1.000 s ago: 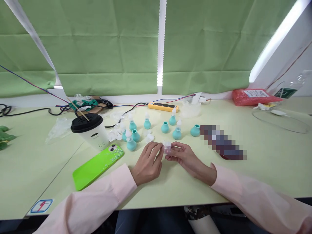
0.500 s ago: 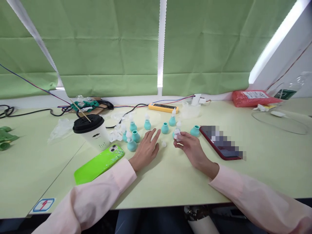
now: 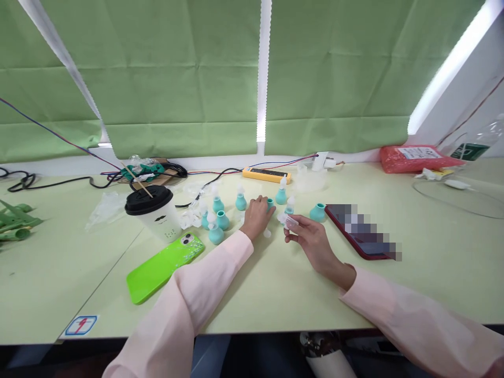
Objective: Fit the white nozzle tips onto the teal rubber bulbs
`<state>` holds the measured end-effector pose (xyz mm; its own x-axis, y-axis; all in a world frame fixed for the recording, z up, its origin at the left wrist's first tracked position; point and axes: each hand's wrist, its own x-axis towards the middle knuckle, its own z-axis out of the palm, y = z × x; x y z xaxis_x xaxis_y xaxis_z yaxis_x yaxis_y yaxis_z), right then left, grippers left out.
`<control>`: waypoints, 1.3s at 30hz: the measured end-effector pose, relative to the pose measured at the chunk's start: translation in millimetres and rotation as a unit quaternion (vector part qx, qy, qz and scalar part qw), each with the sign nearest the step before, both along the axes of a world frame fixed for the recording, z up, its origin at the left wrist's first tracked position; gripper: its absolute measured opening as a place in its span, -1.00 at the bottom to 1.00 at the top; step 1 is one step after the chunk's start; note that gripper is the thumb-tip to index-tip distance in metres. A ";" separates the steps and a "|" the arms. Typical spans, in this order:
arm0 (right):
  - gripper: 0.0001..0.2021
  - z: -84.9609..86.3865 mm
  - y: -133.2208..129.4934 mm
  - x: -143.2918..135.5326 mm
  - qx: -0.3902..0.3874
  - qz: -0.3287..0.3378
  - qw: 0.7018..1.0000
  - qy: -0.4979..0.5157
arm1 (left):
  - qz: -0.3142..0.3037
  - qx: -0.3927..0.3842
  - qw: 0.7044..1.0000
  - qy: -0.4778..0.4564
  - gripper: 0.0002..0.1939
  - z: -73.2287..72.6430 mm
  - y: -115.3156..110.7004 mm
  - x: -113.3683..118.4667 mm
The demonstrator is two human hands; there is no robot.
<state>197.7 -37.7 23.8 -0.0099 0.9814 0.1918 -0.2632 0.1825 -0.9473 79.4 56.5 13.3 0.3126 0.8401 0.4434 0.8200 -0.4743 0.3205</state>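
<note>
My left hand is at a teal rubber bulb with an open neck, its fingers and thumb closed about the bulb's side and partly hiding it. In my right hand a small translucent plastic nozzle piece is pinched between thumb and fingers. Just behind it stands a teal bulb with a clear tip. A small white cap-like piece lies on the table between the hands. Open-necked bulbs stand at the right and left; several others with clear tips stand around, one near the front.
A lidded paper cup with a stick and a green phone case are at the left. On the right lies a dark phone. Farther back are a yellow-orange device, cables, plastic wrap and a red package.
My left hand has moved right and forward from beside the bulbs to the open-necked bulb. The right hand keeps its nozzle piece, now tilted differently. The view has shifted slightly.
</note>
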 end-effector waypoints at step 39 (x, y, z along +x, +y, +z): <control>-0.80 -9.5 -7.4 6.4 0.385 0.057 0.831 -0.397 | -0.153 -0.477 0.783 -0.369 -0.64 13.6 -86.1 -65.5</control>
